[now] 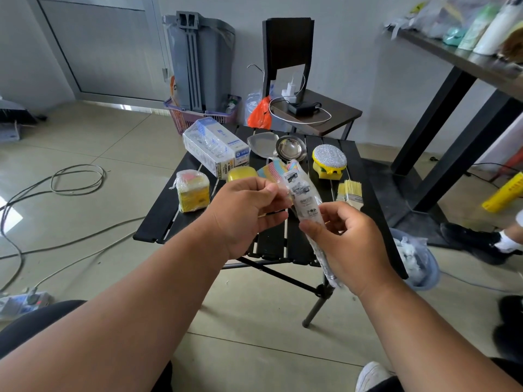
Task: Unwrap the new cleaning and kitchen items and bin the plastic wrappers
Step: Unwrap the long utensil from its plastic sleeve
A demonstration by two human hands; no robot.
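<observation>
Over the small black slatted table (pixel 164 219) I hold a long item in a clear plastic wrapper with printed labels (pixel 304 199). My left hand (pixel 246 210) pinches the wrapper's upper edge. My right hand (pixel 348 244) grips the wrapped item lower down, and its tail sticks out below that hand. On the table lie a wrapped white box (pixel 212 148), a wrapped yellow sponge pack (pixel 192 192), a yellow soap dish (pixel 240 174), colourful cloths (pixel 273 171), a metal spatula (pixel 261 144), a ladle (pixel 291 148), a glittery scrubber on yellow sponge (pixel 329 161) and paint brushes (pixel 351 192).
A blue bin holding clear plastic (pixel 416 261) stands on the floor right of the table. Behind are a dark chair with a charger (pixel 300 106), a grey bin in a pink basket (pixel 198 63) and an orange bag (pixel 260 114). Cables cross the floor at left. Another person's shoes (pixel 475 241) are at right.
</observation>
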